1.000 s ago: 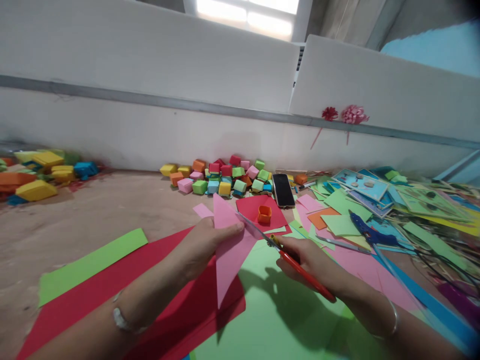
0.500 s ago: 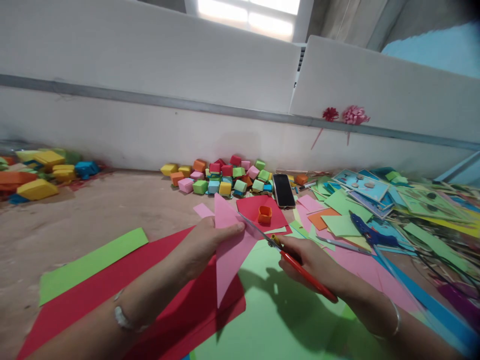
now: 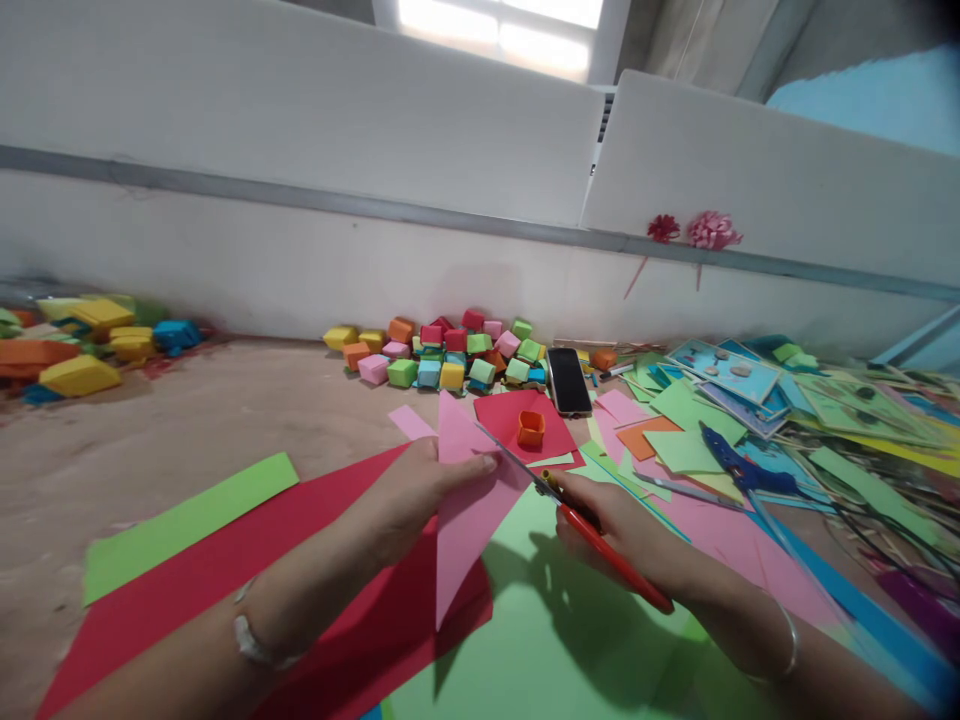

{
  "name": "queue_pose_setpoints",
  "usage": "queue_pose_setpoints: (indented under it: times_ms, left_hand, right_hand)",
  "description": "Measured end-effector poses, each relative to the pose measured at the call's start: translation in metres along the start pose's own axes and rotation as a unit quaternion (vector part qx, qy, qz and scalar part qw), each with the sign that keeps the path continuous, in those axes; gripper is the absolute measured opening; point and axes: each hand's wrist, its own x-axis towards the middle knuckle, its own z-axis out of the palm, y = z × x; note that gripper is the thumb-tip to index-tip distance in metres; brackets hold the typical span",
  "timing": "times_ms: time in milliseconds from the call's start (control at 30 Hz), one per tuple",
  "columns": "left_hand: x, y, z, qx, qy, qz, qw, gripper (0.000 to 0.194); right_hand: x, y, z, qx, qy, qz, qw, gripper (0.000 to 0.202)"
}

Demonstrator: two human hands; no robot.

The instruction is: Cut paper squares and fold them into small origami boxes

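My left hand (image 3: 427, 490) pinches a pink sheet of paper (image 3: 465, 535), its thumb on the near face and the other fingers hidden behind. The sheet hangs upright, with a slanting right edge that tapers to a low point. Red-handled scissors (image 3: 611, 555) are in my right hand (image 3: 611, 515), the fingers wrapped round the handles. Their blades cross the upper right part of the pink paper, close to my left thumb. Beneath both hands lie a green sheet (image 3: 585, 640) and a red sheet (image 3: 345, 570).
Folded paper boxes (image 3: 450, 360) are heaped by the wall, beside a phone (image 3: 568, 382). An orange paper ring (image 3: 531, 429) stands on red paper. To the right lie a blue glue gun (image 3: 742, 465), paper scraps and cards (image 3: 724, 372). More paper boxes (image 3: 82, 350) sit far left.
My left hand and the pink paper have shifted slightly right and down relative to the scissors. My right hand stays nearly in place.
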Motion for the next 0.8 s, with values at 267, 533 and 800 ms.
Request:
queue_pose_setpoints:
  times_ms: [267,533,800]
  left_hand:
    - [-0.003,-0.005,0.004,0.01,-0.031,-0.003,0.999,0.034]
    - [-0.004,-0.009,0.005,-0.001,-0.048,0.0,0.999,0.032]
    - [-0.002,-0.011,0.004,0.006,-0.042,0.003,0.999,0.037]
  right_hand:
    - [-0.001,-0.003,0.002,0.008,-0.002,0.013,1.0,0.01]
    - [-0.001,-0.004,0.005,0.019,0.005,0.015,1.0,0.013]
    - [0.0,-0.003,0.005,0.004,0.009,0.019,1.0,0.017]
